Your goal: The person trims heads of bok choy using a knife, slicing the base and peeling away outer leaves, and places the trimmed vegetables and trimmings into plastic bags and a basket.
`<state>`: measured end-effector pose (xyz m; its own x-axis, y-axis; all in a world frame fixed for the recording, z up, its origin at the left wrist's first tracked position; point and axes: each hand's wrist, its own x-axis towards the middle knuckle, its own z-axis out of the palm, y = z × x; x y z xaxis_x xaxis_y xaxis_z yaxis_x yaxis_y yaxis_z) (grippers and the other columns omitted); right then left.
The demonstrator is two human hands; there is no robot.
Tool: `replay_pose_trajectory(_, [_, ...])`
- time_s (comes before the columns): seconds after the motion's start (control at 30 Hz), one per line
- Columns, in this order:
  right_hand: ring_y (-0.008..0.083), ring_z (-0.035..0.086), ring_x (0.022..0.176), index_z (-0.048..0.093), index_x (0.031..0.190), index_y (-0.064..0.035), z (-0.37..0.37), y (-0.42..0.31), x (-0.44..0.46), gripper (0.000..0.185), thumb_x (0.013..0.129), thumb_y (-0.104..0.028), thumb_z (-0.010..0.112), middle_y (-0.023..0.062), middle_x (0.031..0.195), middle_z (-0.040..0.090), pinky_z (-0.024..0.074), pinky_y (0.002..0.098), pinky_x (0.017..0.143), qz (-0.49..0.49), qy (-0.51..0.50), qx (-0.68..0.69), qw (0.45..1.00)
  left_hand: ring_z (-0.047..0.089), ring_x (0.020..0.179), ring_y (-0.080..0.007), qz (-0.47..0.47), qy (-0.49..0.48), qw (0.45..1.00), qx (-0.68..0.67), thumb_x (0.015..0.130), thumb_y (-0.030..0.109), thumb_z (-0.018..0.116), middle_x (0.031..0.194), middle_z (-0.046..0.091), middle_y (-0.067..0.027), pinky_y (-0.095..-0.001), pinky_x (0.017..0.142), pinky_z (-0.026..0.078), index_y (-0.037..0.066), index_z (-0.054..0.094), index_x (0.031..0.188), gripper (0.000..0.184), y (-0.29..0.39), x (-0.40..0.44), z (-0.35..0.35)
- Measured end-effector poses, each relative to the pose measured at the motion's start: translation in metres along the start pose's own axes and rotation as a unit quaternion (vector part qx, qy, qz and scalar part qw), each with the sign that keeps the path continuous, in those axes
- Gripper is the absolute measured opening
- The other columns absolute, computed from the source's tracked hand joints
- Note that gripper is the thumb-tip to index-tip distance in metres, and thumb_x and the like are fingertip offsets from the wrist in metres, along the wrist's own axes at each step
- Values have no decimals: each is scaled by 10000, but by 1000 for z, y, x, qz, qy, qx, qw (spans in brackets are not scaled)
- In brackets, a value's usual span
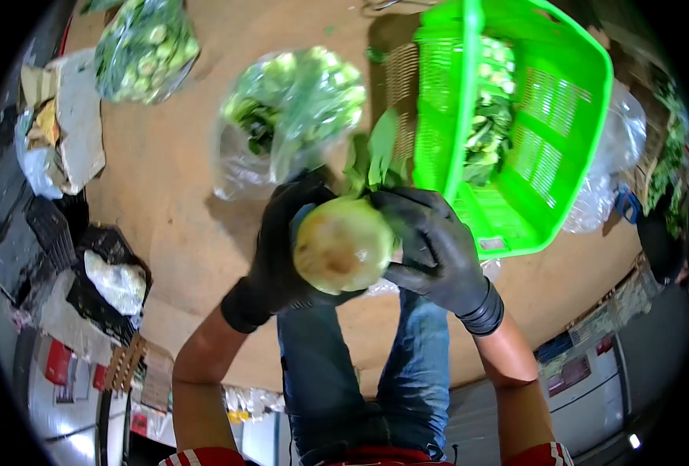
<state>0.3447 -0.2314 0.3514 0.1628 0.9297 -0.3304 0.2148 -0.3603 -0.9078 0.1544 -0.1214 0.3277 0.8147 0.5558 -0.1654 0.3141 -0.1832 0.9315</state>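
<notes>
"While the left hand cups the pale vegetable between the hands, how will it handle?"

"Probably firm, weighty, slick; best held round its body, since the leaves look tender."

"Which way does it point?"

"Blunt end toward the person, leaves forward past the hands, long axis between. The right hand curls alongside; I can't tell whether it grips."

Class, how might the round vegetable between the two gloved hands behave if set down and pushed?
The vegetable would probably roll, since its body looks rounded. The leaves beyond it look thin and broad, so they would likely bend; if attached, they might check rolling. Its glossy surface could be slightly slippery.
</notes>
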Motion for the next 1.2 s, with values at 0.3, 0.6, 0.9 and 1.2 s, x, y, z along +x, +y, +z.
replay_pose_trajectory(0.3, [231, 537, 634, 572, 898, 15, -139, 39, -163, 385, 690, -240, 772, 132, 761, 564, 453, 318, 597, 201, 28, 37, 979, 524, 1029, -192, -164, -144, 929, -298, 588, 169, 843, 1140, 512, -123, -329, 885, 440, 10, 360, 1244, 830, 101, 31, 188])
replay_pose_trajectory(0.6, [271, 582, 592, 573, 699, -98, -210, 54, -231, 174, 577, -172, 673, 60, 660, 573, 447, 389, 501, 80, -2, -292, 953, 557, 1008, -169, -156, -240, 948, -137, 606, 98, 803, 1109, 560, -102, -314, 866, 456, 19, 422, 1199, 710, 154, 46, 257])
replay_pose_trajectory(0.9, [316, 614, 618, 652, 771, -25, -234, 191, -259, 203, 782, -213, 576, 178, 697, 631, 485, 399, 599, 354, 64, -259, 897, 548, 1033, -218, -46, -299, 946, -119, 565, 175, 840, 1112, 551, -112, -348, 888, 439, 26, 412, 1199, 779, 197, 42, 288])
replay_pose_trajectory(1.2, [368, 582, 932, 430, 1218, -17, -191, 55, -258, 739, 633, -284, 794, 220, 1021, 572, 471, 394, 773, 184, 196, -60, 961, 478, 1110, -300, -13, -204, 977, -56, 588, 150, 816, 1216, 448, -192, -379, 928, 400, 1, 228, 1342, 967, 163, 41, 301])
